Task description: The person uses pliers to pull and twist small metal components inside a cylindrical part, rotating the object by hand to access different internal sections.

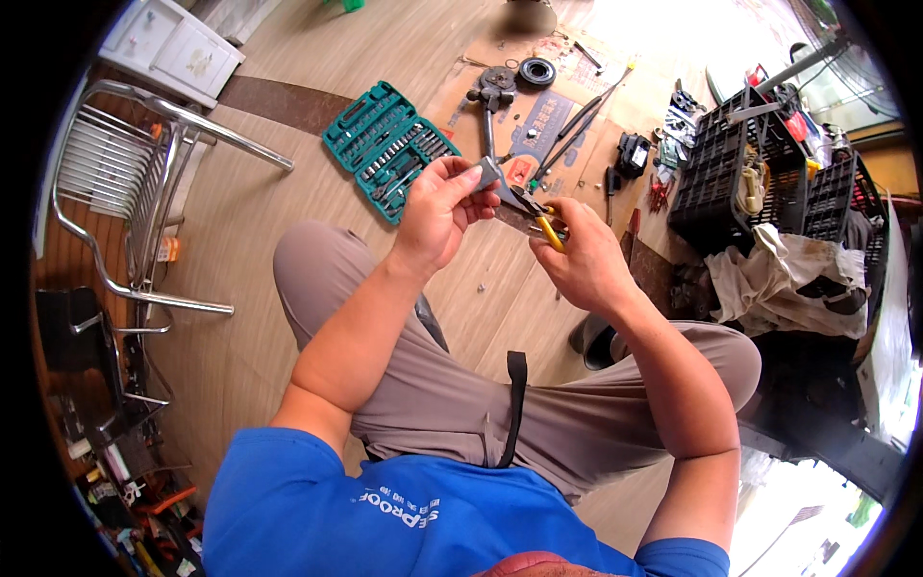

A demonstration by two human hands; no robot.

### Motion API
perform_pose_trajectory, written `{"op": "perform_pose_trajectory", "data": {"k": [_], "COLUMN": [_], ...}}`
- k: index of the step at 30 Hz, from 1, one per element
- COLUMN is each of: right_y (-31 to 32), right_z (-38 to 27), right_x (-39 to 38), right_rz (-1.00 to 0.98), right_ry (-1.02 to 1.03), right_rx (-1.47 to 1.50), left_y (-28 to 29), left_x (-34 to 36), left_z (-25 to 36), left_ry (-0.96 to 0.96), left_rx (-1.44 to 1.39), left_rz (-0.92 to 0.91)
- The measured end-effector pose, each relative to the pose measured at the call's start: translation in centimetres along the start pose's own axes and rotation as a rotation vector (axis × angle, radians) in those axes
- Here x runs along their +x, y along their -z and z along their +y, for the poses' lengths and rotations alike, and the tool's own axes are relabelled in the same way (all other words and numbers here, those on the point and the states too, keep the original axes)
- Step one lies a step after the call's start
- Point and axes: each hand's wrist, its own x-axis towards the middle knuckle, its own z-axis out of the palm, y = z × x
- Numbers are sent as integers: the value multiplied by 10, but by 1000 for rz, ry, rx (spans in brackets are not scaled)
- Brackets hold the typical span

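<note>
My left hand [445,207] pinches a grey, flat, tapered piece [497,184] by its upper end in front of me. My right hand [580,252] is closed on pliers [549,227] with yellow handles; their metal jaws are at the lower part of the grey piece, though I cannot make out exactly what they bite on. Beyond my hands, a grey metal rod with a round head [490,96] lies on a cardboard sheet [471,82], beside a green socket-set case [356,130].
A chrome chair [181,123] and white cabinet [192,62] stand left. A black ring [537,71], long black tools [577,130] and a black device [632,154] lie ahead. Black crates [707,183] with cloth [769,288] and a fan [832,53] stand right. My legs are bent below my hands.
</note>
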Motion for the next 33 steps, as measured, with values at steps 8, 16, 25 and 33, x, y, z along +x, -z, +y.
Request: {"op": "perform_pose_trajectory", "data": {"k": [8,16,25,33], "right_y": [0,0,-1,-3], "right_z": [1,-2,0,1], "right_x": [1,0,-2,-2], "right_rz": [41,35,51,69], "right_ry": [-21,-20,-16,24], "right_rx": [18,56,75,95], "left_y": [0,2,2,0], "left_x": [0,-2,-2,-3], "left_z": [-4,-8,-12,-15], "left_ry": [77,108,111,95], "left_rx": [-66,-66,-81,-27], "left_rz": [-66,-131,-196,-242]}}
